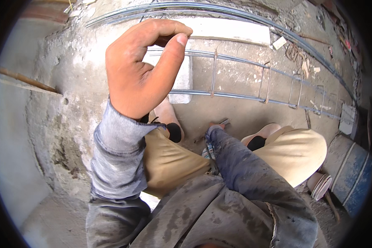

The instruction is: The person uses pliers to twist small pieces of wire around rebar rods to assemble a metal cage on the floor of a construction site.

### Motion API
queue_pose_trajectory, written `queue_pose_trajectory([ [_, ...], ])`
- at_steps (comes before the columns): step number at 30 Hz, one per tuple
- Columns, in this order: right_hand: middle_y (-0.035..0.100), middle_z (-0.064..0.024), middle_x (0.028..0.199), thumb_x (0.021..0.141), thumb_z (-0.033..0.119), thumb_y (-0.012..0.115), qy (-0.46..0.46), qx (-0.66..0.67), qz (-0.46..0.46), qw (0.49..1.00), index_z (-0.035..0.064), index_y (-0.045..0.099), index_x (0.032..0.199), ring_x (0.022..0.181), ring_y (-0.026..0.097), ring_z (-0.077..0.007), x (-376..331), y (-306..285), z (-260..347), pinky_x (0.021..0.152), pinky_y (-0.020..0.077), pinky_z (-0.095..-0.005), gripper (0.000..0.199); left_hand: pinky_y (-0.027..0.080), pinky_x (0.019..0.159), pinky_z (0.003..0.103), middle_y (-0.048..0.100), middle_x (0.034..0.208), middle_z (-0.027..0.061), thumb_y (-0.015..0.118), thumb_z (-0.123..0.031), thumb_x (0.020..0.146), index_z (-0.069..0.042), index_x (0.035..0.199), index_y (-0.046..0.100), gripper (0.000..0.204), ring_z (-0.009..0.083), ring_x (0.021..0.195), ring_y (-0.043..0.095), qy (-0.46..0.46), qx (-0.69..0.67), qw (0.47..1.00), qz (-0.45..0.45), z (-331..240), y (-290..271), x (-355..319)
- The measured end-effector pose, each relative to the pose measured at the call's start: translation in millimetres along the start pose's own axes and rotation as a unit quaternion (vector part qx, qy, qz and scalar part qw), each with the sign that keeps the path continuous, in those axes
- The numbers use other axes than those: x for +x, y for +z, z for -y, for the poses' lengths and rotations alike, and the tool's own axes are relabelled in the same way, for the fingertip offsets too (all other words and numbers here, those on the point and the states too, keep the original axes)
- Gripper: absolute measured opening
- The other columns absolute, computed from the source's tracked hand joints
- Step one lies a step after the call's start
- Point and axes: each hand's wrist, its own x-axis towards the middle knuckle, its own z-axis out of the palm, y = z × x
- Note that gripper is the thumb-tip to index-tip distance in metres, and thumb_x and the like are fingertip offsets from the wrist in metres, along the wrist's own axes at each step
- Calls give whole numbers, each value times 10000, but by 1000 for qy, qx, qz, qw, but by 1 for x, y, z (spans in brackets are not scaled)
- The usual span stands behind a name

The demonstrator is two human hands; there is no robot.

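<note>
My left hand is raised close to the camera, thumb and forefinger tips touching, with nothing visible between them. My right hand is low by the concrete floor between my feet, mostly hidden by its dark sleeve. It is closed on a small metal tool whose tip pokes out toward the rebar ladder. That ladder has two long steel bars joined by several bent stirrups. It lies across the floor in front of me, and its left end rests on a pale block.
Long curved steel bars lie at the back beside a white slab. A blue drum lies at right, a tape roll beside it. A wooden stick juts from the left wall. My feet are in sandals.
</note>
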Motion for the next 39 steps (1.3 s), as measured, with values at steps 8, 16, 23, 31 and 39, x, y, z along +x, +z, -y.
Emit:
queue_pose_trajectory([
  [8, 603, -111, 778, 769, 160, 614, -190, 405, -264, 854, 47, 563, 937, 696, 578, -251, -82, -40, -20, 621, 458, -379, 209, 502, 688, 250, 669, 807, 83, 594, -71, 824, -5, 895, 664, 119, 149, 737, 639, 55, 45, 997, -30, 6, 7, 8],
  [16, 566, -113, 1011, 720, -30, 553, -383, 350, -142, 843, 25, 555, 1012, 940, 561, -218, -270, -123, 2, 715, 509, -332, 297, 495, 612, 273, 641, 740, 125, 599, -55, 771, 39, 822, 629, 112, 187, 652, 623, 40, -69, 994, -68, 14, -2, 11],
  [23, 412, -203, 1237, 749, -149, 448, -431, 534, -531, 496, -54, 458, 1211, 1151, 471, -324, -327, -234, -31, 886, 534, -433, 471, 518, 655, 320, 658, 741, 128, 581, -151, 757, -34, 856, 676, 180, 229, 681, 643, 25, 21, 997, -74, 25, -6, 16],
  [31, 380, -167, 1258, 668, -239, 330, -418, 604, -528, 427, -27, 416, 1292, 1190, 420, -354, -263, -314, -55, 940, 482, -534, 664, 510, 646, 303, 654, 750, 115, 572, -131, 769, -27, 871, 662, 171, 206, 685, 637, 24, 14, 999, -41, 35, -9, 23],
  [39, 397, -138, 1248, 834, -143, 447, -490, 563, -426, 512, -26, 404, 1302, 1183, 432, -341, -267, -327, -53, 927, 498, -509, 484, 515, 652, 321, 654, 755, 138, 564, -146, 776, -37, 869, 669, 178, 237, 688, 642, -4, 12, 1000, -22, 44, 7, 28],
])
